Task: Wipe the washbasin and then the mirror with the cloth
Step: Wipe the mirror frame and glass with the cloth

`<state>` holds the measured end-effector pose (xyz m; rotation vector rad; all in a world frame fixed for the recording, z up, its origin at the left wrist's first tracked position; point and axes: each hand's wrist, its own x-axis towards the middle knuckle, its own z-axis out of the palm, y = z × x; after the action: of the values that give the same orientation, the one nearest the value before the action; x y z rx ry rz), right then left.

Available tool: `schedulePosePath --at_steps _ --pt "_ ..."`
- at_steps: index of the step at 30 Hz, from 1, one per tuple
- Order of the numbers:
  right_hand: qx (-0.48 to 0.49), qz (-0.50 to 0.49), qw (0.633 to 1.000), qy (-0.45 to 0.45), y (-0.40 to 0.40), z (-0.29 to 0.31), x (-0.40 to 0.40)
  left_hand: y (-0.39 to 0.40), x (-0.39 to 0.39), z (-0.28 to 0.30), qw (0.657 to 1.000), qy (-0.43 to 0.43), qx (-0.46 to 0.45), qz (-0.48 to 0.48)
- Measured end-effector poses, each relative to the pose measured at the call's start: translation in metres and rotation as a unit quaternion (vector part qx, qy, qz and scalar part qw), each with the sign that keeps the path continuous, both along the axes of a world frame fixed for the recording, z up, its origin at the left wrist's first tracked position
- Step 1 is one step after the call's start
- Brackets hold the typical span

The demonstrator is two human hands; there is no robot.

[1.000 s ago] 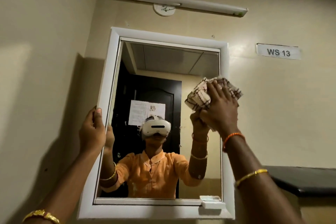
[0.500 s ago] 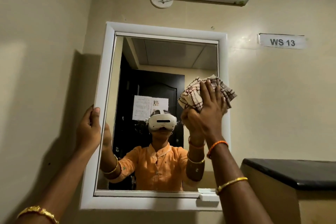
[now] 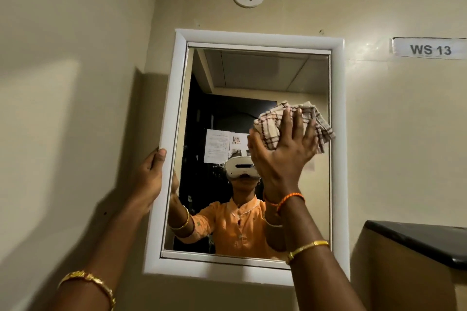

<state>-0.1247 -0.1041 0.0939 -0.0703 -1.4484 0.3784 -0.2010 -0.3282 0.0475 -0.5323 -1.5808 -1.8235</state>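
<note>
One white-framed rectangular wall mirror (image 3: 252,83), one crumpled beige checked cloth (image 3: 271,131), two hands. The right hand (image 3: 283,154) presses the cloth flat-fingered against the glass, hiding its middle; the left hand (image 3: 149,179) grips the frame's left edge, fingertips hidden behind it.

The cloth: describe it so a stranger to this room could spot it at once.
Find the white-framed mirror on the beige wall. On the right half of its glass, the right hand presses a crumpled cloth flat with spread fingers. It is the only fabric here: cream with dark brown checked lines.
</note>
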Motion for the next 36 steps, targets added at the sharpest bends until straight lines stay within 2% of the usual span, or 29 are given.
schedulePosePath --at_steps 4,8,11,13,16,18,20,23,25,29,33,36 --pt "0.079 -0.003 0.996 -0.033 -0.046 0.021 -0.022 -0.004 0.001 0.0 1.0 -0.017 -0.006 -0.024" --pt "0.175 0.016 0.981 -0.086 -0.095 0.017 -0.039 -0.007 0.005 0.001 0.999 0.011 -0.016 -0.038" --pt "0.216 0.06 0.969 -0.102 -0.09 0.017 -0.035 -0.01 0.006 0.001 0.998 0.025 -0.027 -0.048" --pt "0.189 0.048 0.978 -0.075 -0.066 0.017 -0.028 -0.011 0.009 0.001 0.998 0.035 -0.04 -0.042" --pt "0.036 0.028 0.999 0.001 -0.024 0.009 -0.011 -0.015 0.008 0.002 0.997 0.028 -0.036 -0.061" --pt "-0.054 0.008 0.999 0.001 -0.009 0.003 0.001 -0.02 0.003 0.003 0.995 0.01 -0.041 -0.088" --pt "-0.081 0.001 0.997 -0.001 -0.009 0.001 0.005 -0.025 -0.001 0.003 0.992 -0.006 -0.049 -0.117" --pt "-0.095 0.041 0.994 0.02 -0.027 0.004 -0.001 -0.026 -0.005 0.001 0.989 -0.011 -0.06 -0.138" --pt "-0.064 0.048 0.997 0.022 -0.043 0.006 -0.012 -0.027 -0.008 0.0 0.989 -0.016 -0.056 -0.137" --pt "0.057 0.047 0.997 -0.026 -0.081 0.023 -0.038 -0.026 -0.011 -0.001 0.987 -0.003 -0.064 -0.148" --pt "0.178 0.052 0.979 -0.088 -0.126 0.025 -0.053 -0.026 -0.016 -0.001 0.987 -0.014 -0.054 -0.153" --pt "0.212 0.082 0.966 -0.12 -0.134 0.004 -0.057 -0.026 -0.018 -0.002 0.983 -0.012 -0.034 -0.182"
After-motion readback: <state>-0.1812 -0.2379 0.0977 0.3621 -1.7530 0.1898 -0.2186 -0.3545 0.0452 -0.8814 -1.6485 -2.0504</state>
